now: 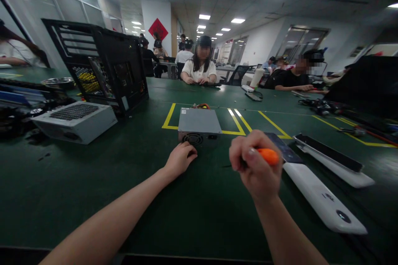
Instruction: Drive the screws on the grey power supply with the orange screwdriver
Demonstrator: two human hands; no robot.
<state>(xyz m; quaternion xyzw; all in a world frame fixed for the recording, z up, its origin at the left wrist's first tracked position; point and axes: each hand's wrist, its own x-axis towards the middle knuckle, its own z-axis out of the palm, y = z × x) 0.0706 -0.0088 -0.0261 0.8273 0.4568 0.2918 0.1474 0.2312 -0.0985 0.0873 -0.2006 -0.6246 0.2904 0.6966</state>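
Observation:
My right hand (259,163) is closed round the orange handle of a screwdriver (270,156). The dark shaft points left, and its tip is blurred. A grey computer power supply (199,121) lies in front of me, with its fan grille and power socket facing me and coloured cables behind it. My left hand (182,158) rests on the table at the near left corner of the power supply, fingers curled in. Whether it touches the casing or pinches something small I cannot make out.
On the left stand a black computer case (105,66) and a second power supply (76,122). White devices (323,198) and a dark phone-like slab (284,149) lie on the right. Yellow tape (171,116) marks the green table (199,215). A person (200,66) sits opposite.

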